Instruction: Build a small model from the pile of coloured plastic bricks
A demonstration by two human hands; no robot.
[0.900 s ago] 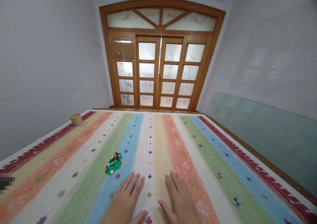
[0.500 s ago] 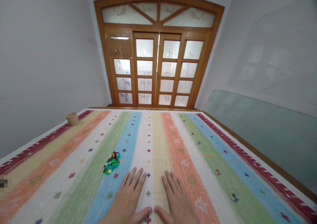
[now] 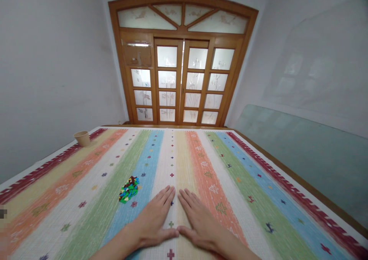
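Note:
My left hand (image 3: 156,218) lies palm down on the striped tablecloth (image 3: 94,210), its fingers stretched out and its thumb apart from them. Beside it my right hand (image 3: 197,219) rests the same way, mirrored. The two thumb tips meet or nearly meet over the middle stripe, and the fingertips angle in toward each other with a small gap. Neither hand holds anything. Left of and beyond my left hand is a flat pile of small colourful pieces (image 3: 129,190), mostly green, blue, brown and yellow, on the blue and green stripes.
A tan cup (image 3: 82,138) stands upright at the table's far left edge. Past the far edge are wooden doors with glass panes (image 3: 168,80). A pale green panel (image 3: 301,156) leans along the right wall, beside the table.
Both hands have slid forward over the cloth and closer together, with the fingers turned inward. More of my forearms shows. The pile and the cup have stayed in place.

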